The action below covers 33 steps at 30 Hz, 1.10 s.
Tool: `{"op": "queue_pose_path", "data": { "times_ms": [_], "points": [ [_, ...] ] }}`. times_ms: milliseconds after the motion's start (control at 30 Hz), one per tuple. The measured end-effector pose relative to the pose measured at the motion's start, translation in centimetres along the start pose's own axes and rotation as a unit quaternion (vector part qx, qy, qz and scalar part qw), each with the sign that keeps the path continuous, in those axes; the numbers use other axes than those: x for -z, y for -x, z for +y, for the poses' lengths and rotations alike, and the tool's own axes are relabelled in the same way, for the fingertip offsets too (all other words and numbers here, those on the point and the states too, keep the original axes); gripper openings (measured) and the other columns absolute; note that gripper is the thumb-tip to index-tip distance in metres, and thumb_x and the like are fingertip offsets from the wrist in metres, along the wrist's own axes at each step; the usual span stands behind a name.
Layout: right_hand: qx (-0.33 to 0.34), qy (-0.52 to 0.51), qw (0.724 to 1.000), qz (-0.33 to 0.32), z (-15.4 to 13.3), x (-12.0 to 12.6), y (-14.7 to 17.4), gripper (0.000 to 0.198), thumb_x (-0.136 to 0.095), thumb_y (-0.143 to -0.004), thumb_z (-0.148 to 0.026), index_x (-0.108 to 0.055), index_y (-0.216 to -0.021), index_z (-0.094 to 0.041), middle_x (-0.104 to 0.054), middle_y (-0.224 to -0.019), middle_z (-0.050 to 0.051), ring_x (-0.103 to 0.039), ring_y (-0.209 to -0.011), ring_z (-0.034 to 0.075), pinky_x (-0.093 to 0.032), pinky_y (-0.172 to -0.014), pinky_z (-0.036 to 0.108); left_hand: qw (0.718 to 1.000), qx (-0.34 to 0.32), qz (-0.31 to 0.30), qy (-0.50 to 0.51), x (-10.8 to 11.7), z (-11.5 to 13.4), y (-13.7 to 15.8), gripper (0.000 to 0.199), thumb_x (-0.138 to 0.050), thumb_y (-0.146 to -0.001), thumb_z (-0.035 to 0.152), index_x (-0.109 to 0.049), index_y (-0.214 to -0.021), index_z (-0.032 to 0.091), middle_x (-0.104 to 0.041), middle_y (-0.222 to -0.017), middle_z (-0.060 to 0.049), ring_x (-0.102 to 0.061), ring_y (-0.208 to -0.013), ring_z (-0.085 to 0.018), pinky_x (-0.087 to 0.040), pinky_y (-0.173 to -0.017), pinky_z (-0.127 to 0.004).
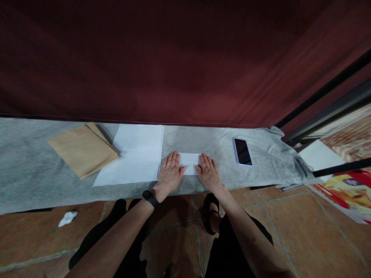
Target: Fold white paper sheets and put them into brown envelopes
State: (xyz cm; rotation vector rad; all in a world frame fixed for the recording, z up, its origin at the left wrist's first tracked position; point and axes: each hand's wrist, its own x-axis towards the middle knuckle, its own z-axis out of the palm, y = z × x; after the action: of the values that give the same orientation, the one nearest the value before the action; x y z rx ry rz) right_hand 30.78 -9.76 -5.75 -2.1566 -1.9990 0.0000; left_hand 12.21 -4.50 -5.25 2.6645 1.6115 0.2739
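A small folded white paper lies flat on the grey cloth between my two hands. My left hand rests palm down on its left end, fingers stretched forward and thumb pointing inward. On its right end my right hand lies flat in the same way. Both hands cover the paper's ends, so those edges are hidden. Just left of my left hand sits a stack of white paper sheets. Several brown envelopes overlap the left side of that stack.
A phone in a pale purple case lies to the right on the grey cloth. Behind the cloth rises a dark red fabric. A crumpled white tissue is on the tiled floor, and a colourful printed box stands at far right.
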Motion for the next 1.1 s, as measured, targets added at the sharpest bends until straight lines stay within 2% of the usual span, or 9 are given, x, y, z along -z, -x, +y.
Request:
{"op": "queue_pose_path", "data": {
  "times_ms": [233, 333, 467, 600, 800, 1100],
  "points": [
    [-0.01, -0.002, 1.0, -0.006, -0.6, 0.8, -0.5, 0.057, -0.028, -0.107, -0.037, -0.036, -0.155, -0.007, -0.035, -0.161, 0.013, -0.032, -0.15, 0.029, -0.021, -0.123, 0.048, 0.999, -0.025, 0.028, 0.018, 0.4, 0.4, 0.0, 0.061, -0.028, -0.102, 0.037, -0.038, -0.152, 0.002, -0.037, -0.16, -0.017, -0.026, -0.153, -0.027, -0.019, -0.126, -0.048],
    [0.019, -0.021, 1.0, -0.012, -1.5, 0.8, -0.8, 0.057, -0.026, -0.107, -0.038, -0.033, -0.156, -0.01, -0.03, -0.164, 0.011, -0.028, -0.152, 0.027, -0.019, -0.124, 0.047, 0.997, -0.064, 0.027, 0.035, 0.3, 1.0, 0.0, 0.058, -0.027, -0.102, 0.032, -0.038, -0.152, 0.005, -0.035, -0.161, -0.014, -0.025, -0.153, -0.025, -0.018, -0.127, -0.046],
    [0.059, -0.04, 0.997, -0.021, -2.5, 0.1, -1.0, 0.055, -0.026, -0.107, -0.036, -0.035, -0.156, -0.013, -0.034, -0.162, 0.012, -0.028, -0.152, 0.026, -0.021, -0.123, 0.049, 0.995, -0.091, 0.006, 0.038, -0.1, 1.5, -0.1, 0.058, -0.028, -0.1, 0.026, -0.037, -0.153, 0.006, -0.034, -0.162, -0.013, -0.024, -0.153, -0.024, -0.015, -0.128, -0.046],
    [0.067, -0.032, 0.997, -0.021, -2.7, -0.4, -1.1, 0.054, -0.028, -0.107, -0.034, -0.034, -0.156, -0.013, -0.035, -0.161, 0.014, -0.029, -0.151, 0.025, -0.023, -0.122, 0.051, 0.996, -0.08, 0.0, 0.035, -0.4, 1.3, -0.3, 0.059, -0.029, -0.099, 0.025, -0.033, -0.155, 0.009, -0.033, -0.163, -0.012, -0.024, -0.154, -0.024, -0.013, -0.127, -0.049],
    [0.052, -0.029, 0.998, 0.004, -2.3, -0.7, -1.0, 0.056, -0.026, -0.108, -0.039, -0.035, -0.155, -0.011, -0.035, -0.161, 0.014, -0.034, -0.149, 0.027, -0.023, -0.122, 0.05, 0.998, -0.056, -0.008, 0.023, -0.4, 0.8, -0.6, 0.061, -0.027, -0.102, 0.035, -0.034, -0.154, 0.004, -0.031, -0.163, -0.016, -0.023, -0.154, -0.027, -0.013, -0.127, -0.048],
    [0.031, -0.007, 0.999, 0.028, -1.2, -1.0, -0.7, 0.061, -0.029, -0.107, -0.045, -0.033, -0.156, -0.009, -0.035, -0.161, 0.015, -0.034, -0.148, 0.029, -0.024, -0.121, 0.049, 1.0, -0.018, -0.004, 0.013, -0.3, 0.5, -0.4, 0.067, -0.028, -0.103, 0.046, -0.034, -0.154, 0.003, -0.033, -0.162, -0.018, -0.026, -0.153, -0.028, -0.017, -0.126, -0.046]
  ]
}}
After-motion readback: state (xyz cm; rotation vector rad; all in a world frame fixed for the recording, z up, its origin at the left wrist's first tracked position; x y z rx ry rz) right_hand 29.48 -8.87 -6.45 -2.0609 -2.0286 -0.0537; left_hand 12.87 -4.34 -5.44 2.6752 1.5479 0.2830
